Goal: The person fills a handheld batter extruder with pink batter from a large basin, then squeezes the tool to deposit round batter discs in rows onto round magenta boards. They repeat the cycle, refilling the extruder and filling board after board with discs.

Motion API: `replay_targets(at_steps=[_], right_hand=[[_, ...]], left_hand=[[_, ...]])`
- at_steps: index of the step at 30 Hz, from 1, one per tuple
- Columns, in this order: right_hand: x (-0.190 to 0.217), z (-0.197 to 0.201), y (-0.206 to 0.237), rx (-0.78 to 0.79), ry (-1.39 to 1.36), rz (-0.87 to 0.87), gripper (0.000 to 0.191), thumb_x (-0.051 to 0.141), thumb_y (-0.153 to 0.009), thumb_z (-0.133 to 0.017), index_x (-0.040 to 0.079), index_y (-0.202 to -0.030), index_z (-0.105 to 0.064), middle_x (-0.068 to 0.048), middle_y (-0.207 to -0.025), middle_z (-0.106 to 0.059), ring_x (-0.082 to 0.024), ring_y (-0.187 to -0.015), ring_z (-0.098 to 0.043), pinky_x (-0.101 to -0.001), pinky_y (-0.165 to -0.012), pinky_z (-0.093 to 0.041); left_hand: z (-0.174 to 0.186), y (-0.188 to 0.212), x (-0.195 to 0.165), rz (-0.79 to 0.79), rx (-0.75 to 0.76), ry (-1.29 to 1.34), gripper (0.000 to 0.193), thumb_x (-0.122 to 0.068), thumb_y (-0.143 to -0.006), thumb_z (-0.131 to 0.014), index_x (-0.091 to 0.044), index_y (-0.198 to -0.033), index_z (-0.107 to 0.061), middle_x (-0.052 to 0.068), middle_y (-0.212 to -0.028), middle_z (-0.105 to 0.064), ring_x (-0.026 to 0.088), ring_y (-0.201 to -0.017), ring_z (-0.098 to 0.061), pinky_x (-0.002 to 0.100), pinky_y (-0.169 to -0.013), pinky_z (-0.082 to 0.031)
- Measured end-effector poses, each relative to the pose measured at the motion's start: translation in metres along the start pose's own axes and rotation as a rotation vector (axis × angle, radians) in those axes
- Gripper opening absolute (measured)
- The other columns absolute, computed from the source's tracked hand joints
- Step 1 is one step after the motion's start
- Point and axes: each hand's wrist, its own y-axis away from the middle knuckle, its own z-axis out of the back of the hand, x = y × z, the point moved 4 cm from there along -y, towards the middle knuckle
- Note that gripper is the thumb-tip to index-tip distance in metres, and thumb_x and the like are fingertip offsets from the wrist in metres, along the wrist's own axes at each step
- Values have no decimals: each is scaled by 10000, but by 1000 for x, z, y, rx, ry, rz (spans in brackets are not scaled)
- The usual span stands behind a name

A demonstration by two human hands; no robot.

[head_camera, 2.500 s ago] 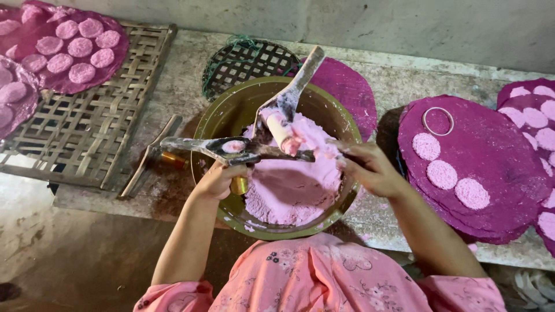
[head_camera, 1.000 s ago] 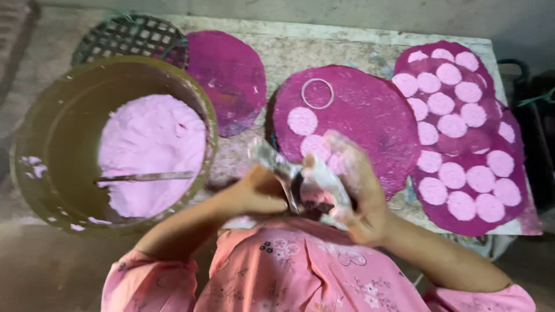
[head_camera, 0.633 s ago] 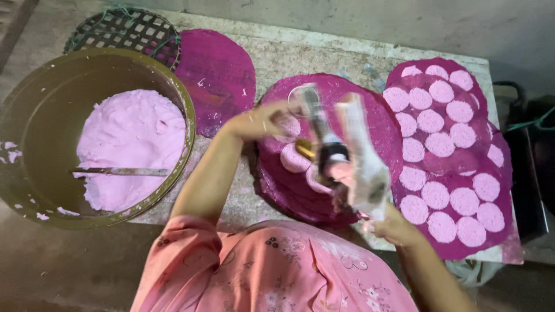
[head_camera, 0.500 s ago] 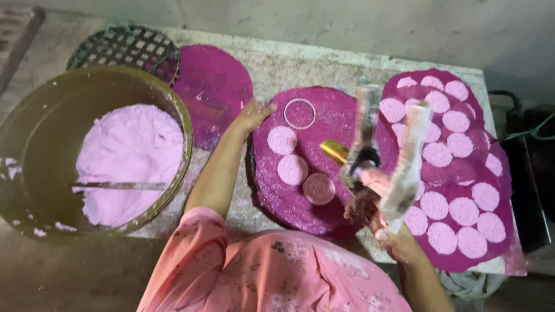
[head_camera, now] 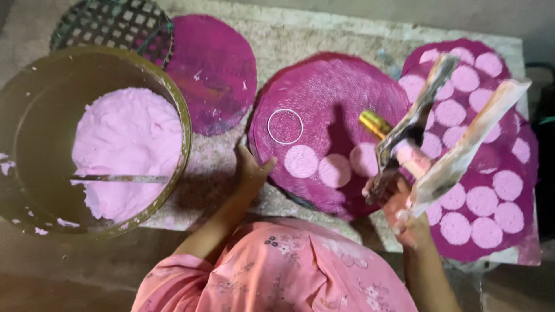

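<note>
— Rough grey stone made up the bench [head_camera: 324, 40], and what lay on it?

— Round magenta mats. On the middle mat [head_camera: 335, 92] sat three pale pink discs [head_camera: 301, 161] in a row, with a thin metal ring [head_camera: 285, 126] just above them. A second mat [head_camera: 491, 173] to the right was nearly covered in the same discs, and a bare one [head_camera: 217, 72] lay to the left, partly over a woven basket lid [head_camera: 110, 26].

— And the hands?

— The left hand [head_camera: 250, 171] rested at the near edge of the middle mat, fingers loosely open, gripping nothing. The right hand [head_camera: 404, 211] was closed around two flat, paste-smeared blades [head_camera: 439, 133] (held raised over the gap between the two mats), and something gold-coloured [head_camera: 376, 123] showed just behind them; I couldn't tell what.

— Anything else?

— A big olive-rimmed bowl [head_camera: 173, 98] of pink paste [head_camera: 124, 150] stood at the left, a flat tool [head_camera: 121, 178] lying across the paste.
</note>
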Motion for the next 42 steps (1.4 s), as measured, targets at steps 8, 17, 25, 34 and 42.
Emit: replay_targets(at_steps=[8,17,25,34,42], right_hand=[[4,-20,-14,-45,-37,-54,872,379,-789,-840,-11,-1467,-454,-187,-1366,-583,-320,-1312,-570,-506,-1178,-436],[8,-35,-21,86,123,-187,934,596,-834,-802,-2,-1472,-473,-173,-1282,-594,-274,-1220,-601,-414,-1046,-493],[-48,-13,-18,207,-146,-896,978,723,-881,-556,56,-1571,-367,-130,-1324,-553,-243,-1150,-565,-417,-1012,-474],[21,20,-93,246,519,-1101,873,699,-877,-362,87,-1487,-484,-153,-1369,-636,-281,-1158,-639,-444,-996,-486],[32,-71,-152,452,933,-841,939,799,-931,-173,22,-1349,-494,-96,-1231,-585,-223,-1105,-552,-392,-937,-440]], left_hand=[[4,32,-38,-277,373,-577,573,-392,-798,-825,-195,-1308,-653,214,-1554,-313,465,-1427,-239,713,-1137,-178],[1,25,-39,-274,376,-437,681,-360,-905,-724,-52,-1467,-495,241,-1600,-298,445,-1484,-250,718,-1182,-129],[-3,-71,-75,234,868,1787,879,-625,-1014,-487,-63,-1622,-193,178,-1529,-498,324,-1464,-461,496,-1284,-315],[-27,-115,-61,169,692,1921,436,-102,-801,-536,-141,-1235,-520,26,-1166,-612,227,-1306,-577,412,-1242,-393],[-28,-141,-17,-58,527,2103,212,-236,-955,-507,-148,-1135,-578,5,-1042,-696,162,-1053,-679,359,-1052,-524]])
